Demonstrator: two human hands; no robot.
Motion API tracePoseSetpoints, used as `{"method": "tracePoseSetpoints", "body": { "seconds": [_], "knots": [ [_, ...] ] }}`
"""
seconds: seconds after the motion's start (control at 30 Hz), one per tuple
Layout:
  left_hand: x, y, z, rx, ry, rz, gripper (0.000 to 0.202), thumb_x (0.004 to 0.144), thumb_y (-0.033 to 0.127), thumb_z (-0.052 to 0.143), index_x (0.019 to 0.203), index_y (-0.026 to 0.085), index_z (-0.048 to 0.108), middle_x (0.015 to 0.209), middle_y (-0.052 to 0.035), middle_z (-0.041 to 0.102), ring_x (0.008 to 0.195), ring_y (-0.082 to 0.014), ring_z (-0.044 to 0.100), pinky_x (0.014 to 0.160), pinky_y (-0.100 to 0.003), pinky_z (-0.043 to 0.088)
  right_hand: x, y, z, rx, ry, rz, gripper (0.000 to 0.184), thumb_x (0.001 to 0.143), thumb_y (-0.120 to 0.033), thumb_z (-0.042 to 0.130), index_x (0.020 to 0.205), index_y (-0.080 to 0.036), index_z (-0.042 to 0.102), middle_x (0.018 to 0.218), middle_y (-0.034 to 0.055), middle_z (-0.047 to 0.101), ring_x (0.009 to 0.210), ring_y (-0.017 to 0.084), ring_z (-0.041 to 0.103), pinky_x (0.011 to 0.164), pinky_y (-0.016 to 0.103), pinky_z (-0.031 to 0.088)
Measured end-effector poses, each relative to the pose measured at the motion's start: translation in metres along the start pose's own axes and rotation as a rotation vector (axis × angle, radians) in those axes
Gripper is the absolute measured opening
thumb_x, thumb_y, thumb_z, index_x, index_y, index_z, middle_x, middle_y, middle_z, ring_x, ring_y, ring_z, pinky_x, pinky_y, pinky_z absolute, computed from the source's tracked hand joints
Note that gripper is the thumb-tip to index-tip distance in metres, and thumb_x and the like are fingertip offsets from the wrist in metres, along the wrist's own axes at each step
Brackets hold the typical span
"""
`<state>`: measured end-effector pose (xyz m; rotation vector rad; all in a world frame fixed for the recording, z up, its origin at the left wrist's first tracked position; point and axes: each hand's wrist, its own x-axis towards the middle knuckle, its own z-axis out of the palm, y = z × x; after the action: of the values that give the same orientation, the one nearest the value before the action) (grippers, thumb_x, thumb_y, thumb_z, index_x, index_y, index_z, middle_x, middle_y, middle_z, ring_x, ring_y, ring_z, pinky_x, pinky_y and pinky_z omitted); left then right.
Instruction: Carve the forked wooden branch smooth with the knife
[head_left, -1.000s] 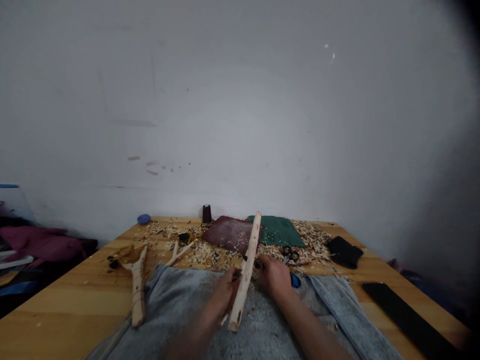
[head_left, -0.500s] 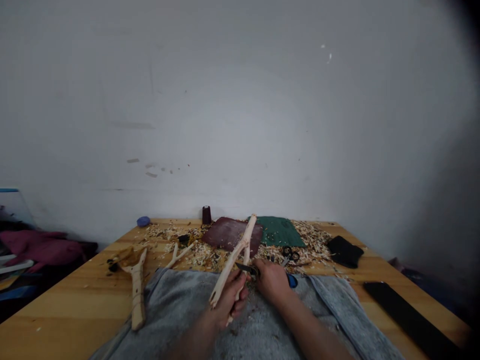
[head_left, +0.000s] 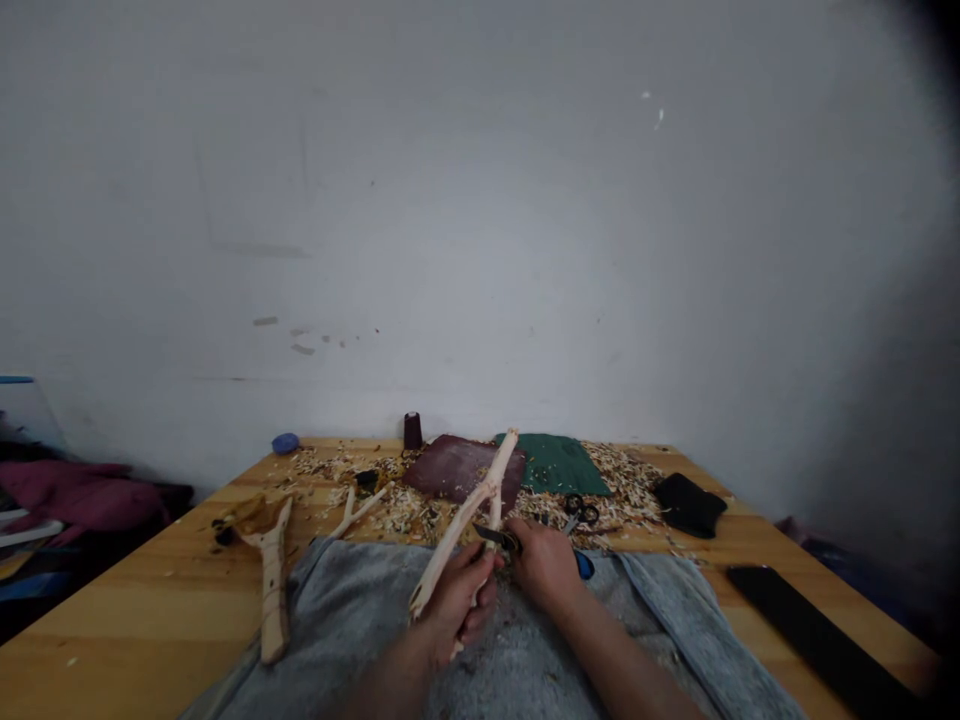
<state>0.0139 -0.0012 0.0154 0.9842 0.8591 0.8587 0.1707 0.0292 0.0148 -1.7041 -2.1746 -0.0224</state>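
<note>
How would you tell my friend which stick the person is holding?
Find the wooden table with shavings on it. Over the gray cloth, the left hand holds a long, pale forked stick. The carved stick and small twig lie on the table, but this one is up in the hand, beside a small knife.

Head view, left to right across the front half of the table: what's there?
Carved Y-shaped wooden piece → thin forked stick → peeled forked branch → scissors → black cloth pouch → long black strip
</note>
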Motion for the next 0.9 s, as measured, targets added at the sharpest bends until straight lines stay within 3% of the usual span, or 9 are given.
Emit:
{"method": "tracePoseSetpoints", "body": {
  "seconds": [0.43, 0.63, 0.73, 0.9],
  "knots": [
    [-0.001, -0.001, -0.007, -0.138, -0.106, -0.084, 0.050, 0.065, 0.062, 0.075, 0.086, 0.024, 0.051, 0.049, 0.0136, 0.035, 0.032, -0.0018, 0.016, 0.032, -0.017, 0.006, 0.007, 0.006, 0.003, -0.147, 0.036, 0.045, 0.030, 0.086, -0.011, 0.046, 0.109, -0.021, 0.062, 0.100, 0.0097, 0.068, 0.093, 0.020, 0.063, 0.077, 0.027, 0.039],
    [-0.011, 0.003, 0.002, -0.130, -0.204, -0.046, 0.044, 0.072, 0.058, 0.071, 0.090, 0.023, 0.052, 0.050, 0.0128, 0.040, 0.030, -0.0016, 0.018, 0.028, -0.017, 0.009, 0.014, 0.045, -0.003, -0.178, 0.119, 0.300, 0.030, 0.088, -0.014, 0.045, 0.110, -0.022, 0.063, 0.098, 0.0077, 0.071, 0.086, 0.019, 0.066, 0.068, 0.026, 0.039],
    [-0.014, 0.004, 0.008, -0.090, -0.188, -0.024, 0.043, 0.073, 0.059, 0.070, 0.090, 0.023, 0.053, 0.051, 0.0125, 0.041, 0.030, -0.0017, 0.019, 0.027, -0.017, 0.011, 0.011, 0.047, -0.004, -0.081, 0.145, 0.301, 0.031, 0.088, -0.020, 0.048, 0.115, -0.025, 0.062, 0.101, 0.0047, 0.072, 0.089, 0.018, 0.067, 0.070, 0.025, 0.040],
    [-0.008, 0.006, 0.000, -0.132, -0.061, 0.010, 0.052, 0.064, 0.061, 0.075, 0.089, 0.022, 0.051, 0.049, 0.0141, 0.038, 0.031, -0.0010, 0.018, 0.030, -0.017, 0.009, 0.006, 0.023, -0.003, 0.008, 0.116, 0.182, 0.033, 0.084, -0.019, 0.053, 0.115, -0.026, 0.063, 0.107, 0.0036, 0.072, 0.095, 0.018, 0.065, 0.075, 0.024, 0.039]
  ]
}}
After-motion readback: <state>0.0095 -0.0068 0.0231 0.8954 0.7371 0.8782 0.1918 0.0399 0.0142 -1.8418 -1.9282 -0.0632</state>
